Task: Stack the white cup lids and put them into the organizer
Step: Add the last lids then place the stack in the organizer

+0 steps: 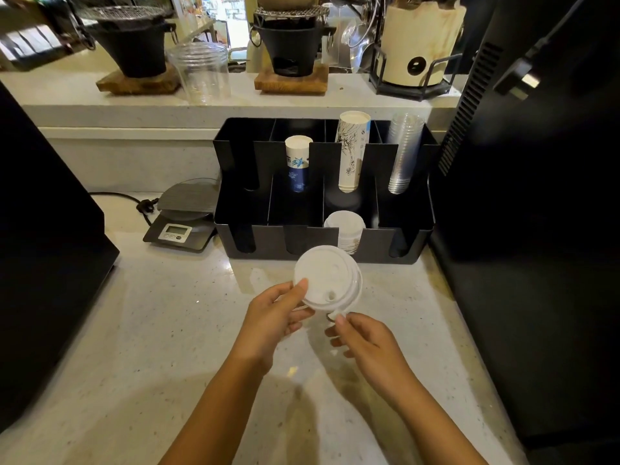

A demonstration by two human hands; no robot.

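Note:
A small stack of white cup lids (pixel 327 278) is held tilted above the pale counter, just in front of the black organizer (pixel 402 226). My left hand (pixel 275 313) grips the stack's left edge with thumb on top. My right hand (pixel 365 340) pinches its lower right rim. Inside the organizer's front row, third slot from the left, sits another pile of white lids (pixel 345 229). The other front slots look dark and I cannot see anything in them.
The organizer's back row holds a blue-printed paper cup stack (pixel 298 162), a taller white paper cup stack (pixel 352 149) and clear plastic cups (pixel 402 152). A digital scale (pixel 183 216) sits left of it. Black machines flank both sides. A raised shelf carries stoves and a clear cup.

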